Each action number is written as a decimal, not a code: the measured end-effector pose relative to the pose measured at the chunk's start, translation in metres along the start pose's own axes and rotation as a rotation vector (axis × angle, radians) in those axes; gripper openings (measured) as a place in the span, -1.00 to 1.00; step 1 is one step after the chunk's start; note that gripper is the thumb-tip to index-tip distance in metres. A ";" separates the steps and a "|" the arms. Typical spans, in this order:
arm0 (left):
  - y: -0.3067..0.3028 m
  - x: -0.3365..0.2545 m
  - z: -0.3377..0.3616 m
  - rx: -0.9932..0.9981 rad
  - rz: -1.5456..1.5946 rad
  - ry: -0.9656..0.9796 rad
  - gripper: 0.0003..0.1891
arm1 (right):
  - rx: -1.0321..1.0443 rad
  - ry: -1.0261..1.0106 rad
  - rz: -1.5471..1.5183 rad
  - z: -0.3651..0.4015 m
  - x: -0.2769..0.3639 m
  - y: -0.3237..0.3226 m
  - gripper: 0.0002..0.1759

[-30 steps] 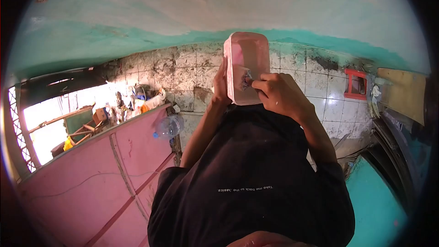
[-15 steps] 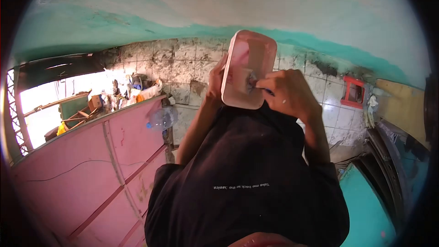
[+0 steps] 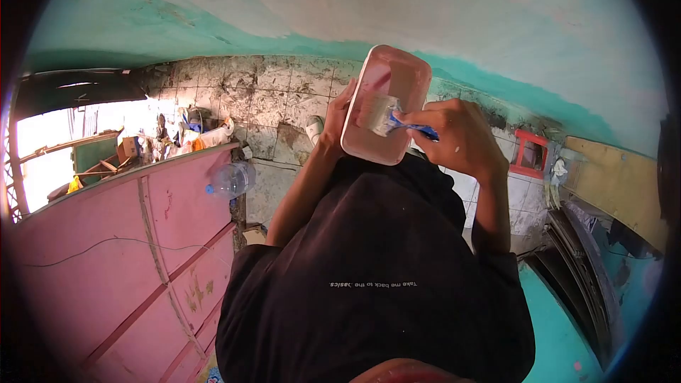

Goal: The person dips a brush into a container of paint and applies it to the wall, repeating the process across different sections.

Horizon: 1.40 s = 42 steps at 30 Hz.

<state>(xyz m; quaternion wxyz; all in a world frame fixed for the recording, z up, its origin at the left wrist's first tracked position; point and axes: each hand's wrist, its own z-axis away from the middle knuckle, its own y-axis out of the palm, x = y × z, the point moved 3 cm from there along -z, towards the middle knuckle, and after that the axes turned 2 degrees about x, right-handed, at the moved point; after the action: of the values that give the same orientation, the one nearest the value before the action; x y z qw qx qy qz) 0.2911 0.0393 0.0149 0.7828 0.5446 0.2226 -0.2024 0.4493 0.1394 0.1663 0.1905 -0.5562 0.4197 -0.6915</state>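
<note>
Grimy white floor tiles (image 3: 266, 103) spread beyond the left hand (image 3: 335, 117), whose grip holds one long side of a pink, rounded rectangular tub (image 3: 365, 147), likely steadying it for the right hand (image 3: 461, 135); that narrow grip pinches a blue-handled, pale-headed flat brush (image 3: 384, 115), its head inside the tub.
</note>
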 end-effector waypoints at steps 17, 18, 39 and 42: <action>-0.019 0.006 -0.028 0.383 -0.519 0.002 -0.62 | 0.349 -0.214 0.091 -0.035 -0.009 -0.001 -0.74; -0.023 0.007 -0.031 0.418 -0.588 0.045 -0.63 | 0.375 -0.213 0.112 -0.038 -0.010 0.000 -0.74; -0.018 -0.018 -0.027 0.498 -0.638 0.081 -0.42 | 0.180 -0.225 -0.017 -0.032 -0.013 0.009 -0.70; -0.008 -0.032 -0.021 0.526 -0.670 0.167 -0.46 | 0.132 -0.252 -0.048 -0.028 -0.018 0.007 -0.66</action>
<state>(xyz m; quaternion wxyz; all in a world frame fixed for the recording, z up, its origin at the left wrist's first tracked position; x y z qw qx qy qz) 0.2578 0.0586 0.0203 0.4876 0.6377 0.3908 -0.4504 0.4274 0.1593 0.1488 0.2611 -0.6349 0.3328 -0.6465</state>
